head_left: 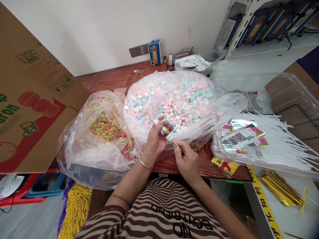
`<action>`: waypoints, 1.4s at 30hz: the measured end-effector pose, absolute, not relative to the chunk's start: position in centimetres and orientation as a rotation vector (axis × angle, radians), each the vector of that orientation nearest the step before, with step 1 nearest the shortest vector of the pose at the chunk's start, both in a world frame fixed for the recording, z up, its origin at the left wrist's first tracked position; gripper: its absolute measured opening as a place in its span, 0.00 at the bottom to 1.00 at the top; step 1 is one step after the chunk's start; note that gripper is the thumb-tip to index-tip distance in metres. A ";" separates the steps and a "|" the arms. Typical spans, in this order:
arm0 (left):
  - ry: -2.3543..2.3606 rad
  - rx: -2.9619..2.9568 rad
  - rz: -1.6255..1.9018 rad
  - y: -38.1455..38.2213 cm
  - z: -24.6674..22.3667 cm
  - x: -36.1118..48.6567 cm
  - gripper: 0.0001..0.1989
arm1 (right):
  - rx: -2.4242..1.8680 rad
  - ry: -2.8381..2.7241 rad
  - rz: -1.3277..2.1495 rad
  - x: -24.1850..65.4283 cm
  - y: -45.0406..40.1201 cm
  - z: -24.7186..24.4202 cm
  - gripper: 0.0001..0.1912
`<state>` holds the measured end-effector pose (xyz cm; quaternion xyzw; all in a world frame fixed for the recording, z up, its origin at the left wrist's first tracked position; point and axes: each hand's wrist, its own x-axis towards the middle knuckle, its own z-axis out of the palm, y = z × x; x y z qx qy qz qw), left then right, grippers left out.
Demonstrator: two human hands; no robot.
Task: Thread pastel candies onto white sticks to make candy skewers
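Cradling small printed candy packet (165, 131) in curled left hand (155, 136), by near side of open bag (230, 103) of pastel candies (175, 114); right hand (186, 160) pinches thin white end (174, 141) beside it, probably for steadiness. Pastel bag likely central on desk (99, 80) for easy reach. Ring-shaped sweets (107, 131) at left, white sticks (286, 142) in clear tray (214, 152) at right. Loose plastic folds crowd my hands.

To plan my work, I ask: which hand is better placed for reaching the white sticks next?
Probably the right hand: its fingertips are pinched, but the white sticks lie on its side; the left hand, farther away, holds candy.
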<state>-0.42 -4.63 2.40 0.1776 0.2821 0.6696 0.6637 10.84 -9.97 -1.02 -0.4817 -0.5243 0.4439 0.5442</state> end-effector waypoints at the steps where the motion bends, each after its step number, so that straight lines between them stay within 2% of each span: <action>1: 0.622 0.399 1.528 -4.4 2.6 -0.8 0.16 | -1.118 -1.229 1.118 10.9 -9.9 -1.1 0.12; 6: 0.555 0.430 1.489 -4.7 3.4 -1.7 0.11 | -0.644 -0.725 2.043 11.0 -10.2 -0.8 0.16; 10: 0.540 0.504 1.316 -5.6 3.9 -2.3 0.20 | -0.404 -0.493 2.163 11.6 -10.5 -0.5 0.11; 13: 0.610 0.518 1.283 -5.9 3.8 -2.6 0.20 | -0.460 -0.669 2.068 12.1 -10.6 -0.6 0.10; 15: 0.666 0.484 1.300 -5.9 3.6 -2.6 0.17 | -0.659 -0.987 1.825 12.3 -10.5 -1.1 0.13; 20: 0.805 0.379 1.357 -5.9 3.3 -1.6 0.16 | -1.096 -1.859 0.460 12.6 -9.8 -2.5 0.16; 21: 0.818 0.375 1.379 -5.9 3.3 -1.3 0.16 | -1.108 -1.938 0.258 12.5 -9.7 -2.6 0.16; 23: 0.840 0.395 1.415 -6.2 3.4 -0.8 0.18 | -1.124 -1.997 0.077 12.3 -9.7 -2.5 0.16; 24: 0.848 0.416 1.421 -6.4 3.4 -0.6 0.19 | -1.141 -1.977 0.094 12.3 -9.7 -2.3 0.16; 26: 0.862 0.472 1.399 -6.7 3.4 -0.5 0.21 | -1.177 -1.866 0.337 12.2 -9.8 -1.6 0.16; 31: 0.793 0.588 1.218 -6.7 3.0 -1.6 0.28 | -1.009 -1.400 1.336 12.2 -9.9 -0.7 0.19; 33: 0.697 0.593 1.291 -6.1 3.1 -2.3 0.31 | -0.909 -1.254 1.536 12.0 -9.9 -1.1 0.19; 35: 0.612 0.568 1.397 -5.5 3.4 -2.6 0.29 | -0.846 -1.191 1.643 11.6 -9.9 -1.4 0.19; 38: 0.583 0.496 1.468 -4.7 4.1 -2.5 0.21 | -0.911 -1.298 1.559 11.4 -10.1 -1.4 0.18; 40: 0.610 0.433 1.503 -4.4 4.5 -2.1 0.16 | -1.052 -1.495 1.249 11.4 -10.5 -1.2 0.16; 42: 0.653 0.372 1.524 -4.4 4.6 -1.4 0.15 | -1.163 -1.729 0.777 11.4 -11.0 -1.2 0.14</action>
